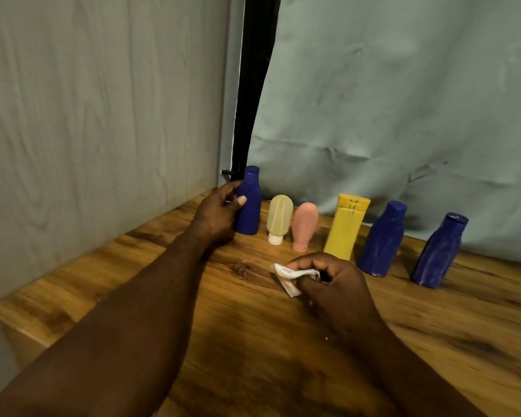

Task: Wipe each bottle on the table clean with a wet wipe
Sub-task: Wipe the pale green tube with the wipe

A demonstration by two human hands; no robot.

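On my feed the left hand point(220, 212) sits just left of centre, fingers and thumb wrapped round the body of a dark blue plastic bottle point(250, 203) with a narrow neck and matching cap. This bottle stands upright on the wooden desk point(253, 341) at the left end of a row of six containers. Just to its right I see a translucent pale yellow tube point(278, 218) standing on its white cap. Close beside that is a pink tube point(304, 225), also cap-down. Next comes a flat yellow plastic bottle point(346, 230) with dark marks near its top. A second dark blue bottle point(382, 239) and a third dark blue bottle point(438, 251) follow at the right of the frame, both with whitish streaks on their sides and both apart from their neighbours. The right hand point(334, 284) is at centre frame, below the yellow bottle and not touching it. Its curled fingers and thumb pinch a crumpled white wet wipe point(289, 276), which sticks out to the left of the hand. I cannot tell whether the wipe's lower corner touches the desk. Behind the row, a grey wood-grain wall panel point(88, 130) fills the upper left. A creased pale green cloth point(403, 100) fills the upper right, and a black strip point(253, 85) runs down between them.
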